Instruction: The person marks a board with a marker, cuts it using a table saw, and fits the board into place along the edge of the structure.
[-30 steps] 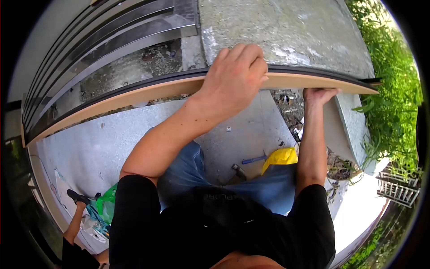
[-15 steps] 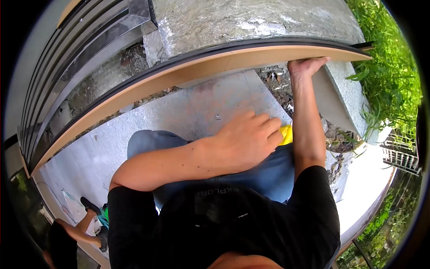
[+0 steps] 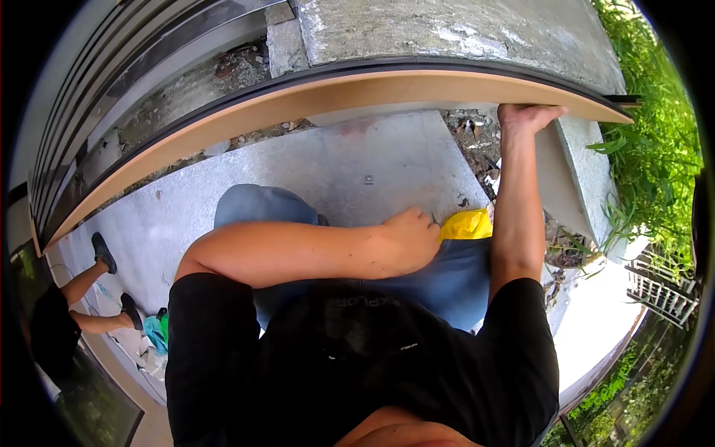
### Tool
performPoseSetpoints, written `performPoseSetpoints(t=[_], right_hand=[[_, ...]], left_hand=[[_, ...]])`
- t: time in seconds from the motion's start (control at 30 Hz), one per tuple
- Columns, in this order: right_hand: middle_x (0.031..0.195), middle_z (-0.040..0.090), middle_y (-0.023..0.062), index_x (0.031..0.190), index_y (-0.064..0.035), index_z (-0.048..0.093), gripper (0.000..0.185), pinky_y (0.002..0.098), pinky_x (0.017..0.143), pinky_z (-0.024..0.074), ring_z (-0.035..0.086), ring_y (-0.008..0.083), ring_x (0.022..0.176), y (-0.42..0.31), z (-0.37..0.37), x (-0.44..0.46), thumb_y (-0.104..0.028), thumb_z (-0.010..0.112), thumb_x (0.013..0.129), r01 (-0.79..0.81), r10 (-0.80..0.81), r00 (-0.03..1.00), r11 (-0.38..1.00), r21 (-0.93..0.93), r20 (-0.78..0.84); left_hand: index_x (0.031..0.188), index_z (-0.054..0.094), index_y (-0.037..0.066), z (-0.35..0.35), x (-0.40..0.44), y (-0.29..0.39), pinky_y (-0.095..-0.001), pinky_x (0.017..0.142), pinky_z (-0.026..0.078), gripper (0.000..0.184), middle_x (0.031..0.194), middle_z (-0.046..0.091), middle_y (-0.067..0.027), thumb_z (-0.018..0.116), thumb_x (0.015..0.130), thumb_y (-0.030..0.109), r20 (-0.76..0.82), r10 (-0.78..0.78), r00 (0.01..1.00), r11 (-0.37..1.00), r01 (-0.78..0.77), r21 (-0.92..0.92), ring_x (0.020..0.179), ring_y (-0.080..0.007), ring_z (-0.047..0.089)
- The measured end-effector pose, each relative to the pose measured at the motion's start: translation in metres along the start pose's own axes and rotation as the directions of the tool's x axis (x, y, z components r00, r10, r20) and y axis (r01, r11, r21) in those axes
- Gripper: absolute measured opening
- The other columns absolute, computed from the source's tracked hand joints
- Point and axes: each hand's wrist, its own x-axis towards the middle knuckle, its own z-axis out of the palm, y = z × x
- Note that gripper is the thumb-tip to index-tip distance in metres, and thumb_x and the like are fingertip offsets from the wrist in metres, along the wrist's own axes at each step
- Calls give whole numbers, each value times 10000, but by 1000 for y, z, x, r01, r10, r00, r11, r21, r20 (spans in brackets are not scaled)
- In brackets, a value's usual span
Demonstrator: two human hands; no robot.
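My right hand [image 3: 527,118] holds the lower edge of a long wood-coloured panel [image 3: 357,92] with a dark top edge, near its right end. Some of that hand's fingers are out of sight at the panel. My left arm crosses in front of my body, and the left hand [image 3: 408,240] rests low over my lap with curled fingers. A crumpled yellow plastic bag [image 3: 468,224] lies right beside those fingers. Whatever they hold, if anything, is hidden. Below the panel lies a grey slab [image 3: 320,160] with a small fixture [image 3: 368,179] on it.
Dark metal slats [image 3: 141,71] run along the upper left. A rough concrete block [image 3: 447,33] lies behind the panel, with grass [image 3: 655,156] to the right. Rubble [image 3: 477,138] fills the slab's gaps. At lower left are another person's legs [image 3: 104,302] and a teal bag [image 3: 155,331].
My left hand has come down and back toward my lap, closer to the yellow bag. The right hand keeps its place on the panel. The view has shifted, and the other person's legs have moved.
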Motion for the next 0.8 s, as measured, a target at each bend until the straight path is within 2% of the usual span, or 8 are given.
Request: performPoseSetpoints(t=[0.17, 0.43, 0.6, 0.7, 0.8], right_hand=[[1430, 586, 54, 1431, -190, 551, 882, 520, 1129, 473, 572, 295, 1294, 1, -2, 2, -859, 269, 931, -8, 8, 1000, 1000, 0, 30], [1430, 580, 61, 1433, -185, 544, 880, 545, 1113, 486, 573, 305, 1288, -1, 6, -5, -846, 227, 945, -11, 11, 1000, 1000, -11, -17], [1429, 578, 64, 1432, -176, 543, 895, 545, 1115, 484, 573, 305, 1287, 1, 3, -1, -852, 221, 941, 8, -9, 1000, 999, -31, -13], [1389, 614, 53, 1384, -175, 593, 899, 564, 1096, 482, 597, 304, 1244, 2, 1, 1, -866, 245, 927, 20, -20, 999, 1000, -17, -34], [1401, 607, 60, 1395, -175, 585, 918, 566, 1109, 468, 584, 310, 1261, -2, 1, -3, -869, 208, 928, 2, -2, 1000, 1000, -4, 10]], left_hand=[[961, 678, 34, 2, 0, -2, -385, 804, 438, 195, 973, 634, -117, 647, 831, 176, 10, -7, 1000, 1000, 7, 2, 912, -268, 614], [983, 695, 39, 5, 6, -2, -392, 831, 443, 206, 987, 642, -118, 632, 848, 181, 61, -67, 996, 997, 69, -29, 929, -278, 621], [990, 698, 42, 5, 6, -1, -389, 848, 440, 207, 1001, 648, -116, 638, 843, 175, 79, -71, 994, 997, 71, -4, 950, -276, 624], [988, 692, 36, 0, 3, -3, -392, 847, 444, 206, 1000, 648, -111, 632, 847, 173, 70, -51, 996, 999, 52, -12, 944, -274, 626], [1019, 696, 23, -3, 3, -3, -396, 846, 449, 239, 1018, 658, -114, 616, 866, 188, 74, -39, 997, 999, 39, -5, 945, -274, 632]])
